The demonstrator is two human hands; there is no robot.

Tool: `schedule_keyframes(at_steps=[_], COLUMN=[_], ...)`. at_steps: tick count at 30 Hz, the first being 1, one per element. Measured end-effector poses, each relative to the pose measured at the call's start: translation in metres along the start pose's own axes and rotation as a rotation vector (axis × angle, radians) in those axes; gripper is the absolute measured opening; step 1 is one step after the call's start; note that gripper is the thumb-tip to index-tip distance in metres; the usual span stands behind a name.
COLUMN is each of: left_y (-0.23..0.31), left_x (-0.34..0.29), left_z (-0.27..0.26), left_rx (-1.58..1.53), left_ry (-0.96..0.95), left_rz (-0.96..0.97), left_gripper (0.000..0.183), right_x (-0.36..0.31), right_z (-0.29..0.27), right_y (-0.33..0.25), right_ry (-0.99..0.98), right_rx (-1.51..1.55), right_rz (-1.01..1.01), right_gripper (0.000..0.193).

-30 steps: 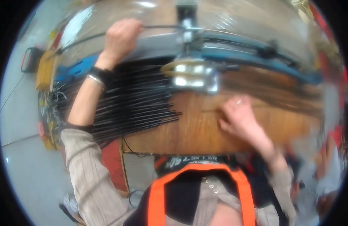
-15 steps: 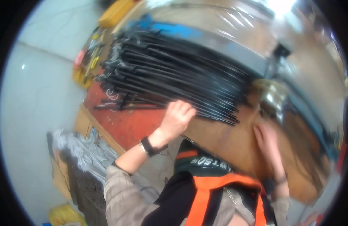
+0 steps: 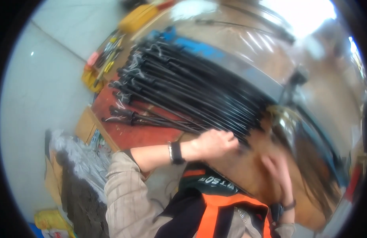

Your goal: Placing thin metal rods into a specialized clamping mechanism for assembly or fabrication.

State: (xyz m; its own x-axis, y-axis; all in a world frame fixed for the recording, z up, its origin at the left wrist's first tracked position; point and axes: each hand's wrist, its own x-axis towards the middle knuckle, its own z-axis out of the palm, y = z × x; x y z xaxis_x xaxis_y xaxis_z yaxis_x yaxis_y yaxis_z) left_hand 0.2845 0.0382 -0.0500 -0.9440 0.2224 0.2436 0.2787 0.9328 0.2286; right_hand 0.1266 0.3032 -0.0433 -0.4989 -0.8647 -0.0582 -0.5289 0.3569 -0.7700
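Observation:
A thick row of long black rods (image 3: pixel 203 85) with dark fittings and white ties at one end lies side by side across the workbench. My left hand (image 3: pixel 217 146) is closed at the near edge of the row, close to the plain rod ends; what its curled fingers hold, if anything, is hidden. A few separate rods (image 3: pixel 151 118) lie nearer to me and run toward this hand. To its right, my right hand (image 3: pixel 276 168) hovers over the brown bench top (image 3: pixel 241 164), too smeared by motion to read its fingers. Beyond it a shiny metal fixture (image 3: pixel 284 119) is blurred.
Hand tools (image 3: pixel 108 59) and a yellow case (image 3: pixel 139 19) sit at the far left edge. A red board (image 3: pixel 132 137) lies under the rods' fitted ends. Cardboard boxes with grey plastic wrap (image 3: pixel 78 158) stand at the left. Clear sheeting (image 3: pixel 263 51) covers the far side.
My left hand has moved right and toward me, along the rods' near edge. My right hand has shifted slightly nearer. The view has tilted a little.

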Motion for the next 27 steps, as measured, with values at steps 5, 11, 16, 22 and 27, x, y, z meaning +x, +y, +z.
schedule_keyframes(at_steps=[5,11,16,22,27], left_y=[0.029,0.056,0.054,0.073,0.092], left_x=[0.035,0.076,0.083,0.127,0.159], left_z=[0.001,-0.005,-0.019,-0.026,-0.047], left_rx=[-0.081,-0.100,-0.061,-0.273,0.026], left_ry=[-0.029,-0.171,-0.416,-0.616,-0.492], left_rz=[-0.013,0.067,0.026,-0.014,0.310], left_gripper=[0.014,0.012,0.017,0.017,0.036], right_x=[-0.011,-0.039,-0.040,-0.056,-0.054], right_z=[0.013,0.015,0.018,0.002,-0.029], right_y=[0.003,0.034,0.041,0.037,0.050], right_ry=[0.210,0.572,0.804,0.880,0.918], right_rx=[0.100,-0.093,-0.415,-0.455,-0.398], right_rz=[0.013,-0.320,-0.544,-0.663,-0.605], right_gripper=[0.014,0.020,0.036,0.039,0.034])
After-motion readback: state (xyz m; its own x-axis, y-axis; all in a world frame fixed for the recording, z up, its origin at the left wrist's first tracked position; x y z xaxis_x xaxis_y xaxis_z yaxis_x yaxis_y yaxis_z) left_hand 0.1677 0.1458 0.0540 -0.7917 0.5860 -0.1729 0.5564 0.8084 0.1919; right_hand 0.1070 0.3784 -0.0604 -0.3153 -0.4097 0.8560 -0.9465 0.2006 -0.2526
